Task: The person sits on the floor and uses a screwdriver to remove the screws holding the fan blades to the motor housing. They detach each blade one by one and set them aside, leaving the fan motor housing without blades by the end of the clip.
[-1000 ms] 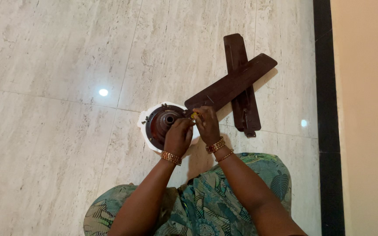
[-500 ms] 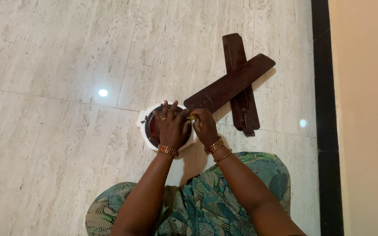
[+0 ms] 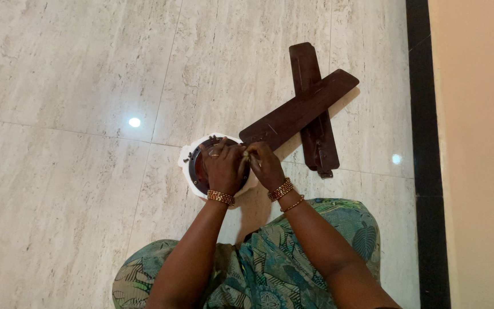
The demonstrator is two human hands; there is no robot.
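Note:
A dark brown ceiling fan motor [image 3: 196, 166] sits on a white base [image 3: 184, 155] on the floor in front of me. My left hand [image 3: 223, 165] lies over the motor with its fingers curled on the top. Just to its right, my right hand [image 3: 265, 165] pinches a small tool, mostly hidden by the fingers, where a brown fan blade [image 3: 298, 109] meets the motor. That blade runs up to the right. A second brown blade [image 3: 322, 146] lies loose beneath it, crossing it.
Pale marble floor tiles [image 3: 75, 171] spread to the left and ahead. A black skirting strip [image 3: 427, 143] and a cream wall [image 3: 475, 143] run down the right side. My lap in green patterned cloth [image 3: 270, 269] fills the bottom.
My left hand moved from the motor's near edge up onto its top and covers it. My right hand stayed at the blade joint; the tool's yellow tip is hidden now.

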